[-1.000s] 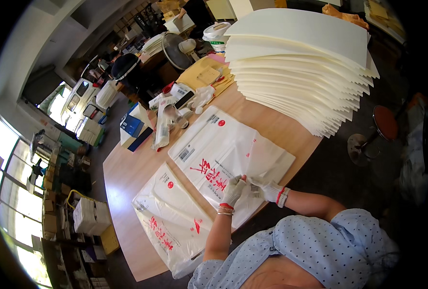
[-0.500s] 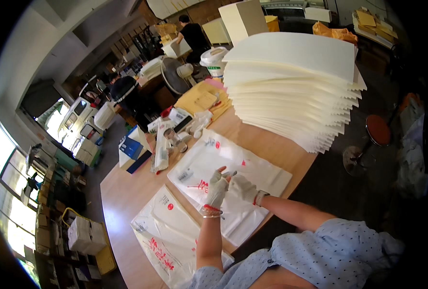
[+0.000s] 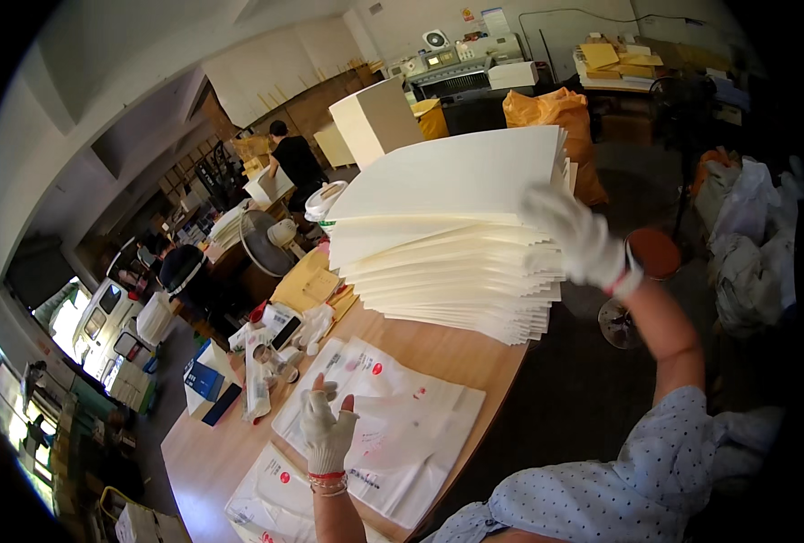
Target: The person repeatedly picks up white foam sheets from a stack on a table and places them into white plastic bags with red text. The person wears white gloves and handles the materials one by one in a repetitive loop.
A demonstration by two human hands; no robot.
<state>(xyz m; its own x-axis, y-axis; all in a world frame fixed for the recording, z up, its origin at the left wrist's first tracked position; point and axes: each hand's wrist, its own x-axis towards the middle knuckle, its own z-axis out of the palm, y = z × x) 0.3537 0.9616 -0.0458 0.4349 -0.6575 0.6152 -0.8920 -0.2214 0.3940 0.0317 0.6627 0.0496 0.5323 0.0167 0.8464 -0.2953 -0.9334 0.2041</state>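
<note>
My left hand [image 3: 327,427], in a white knit glove with bare thumb and index tips, is raised above a pile of clear plastic bags [image 3: 411,425] with red print. Its thumb and index finger stand apart with nothing between them. Up at the right edge of a tall stack of large cream paper sheets [image 3: 447,217] is my gloved right hand [image 3: 583,240]. Motion smears its fingers, so I cannot tell whether they touch the sheets. A second pile of printed plastic bags [image 3: 261,493] lies left of my left forearm, partly cut off below.
A blue and white box [image 3: 207,385], a glass jar [image 3: 280,364] and yellow envelopes [image 3: 307,282] sit along the table's [image 3: 185,452] far left side. Beyond are a fan [image 3: 261,242] and two people. A round stool [image 3: 652,253] stands right of the stack.
My hands were together over the bags. The right one has swung up and right to the paper stack, while the left stays over the bags. The view has turned towards the right.
</note>
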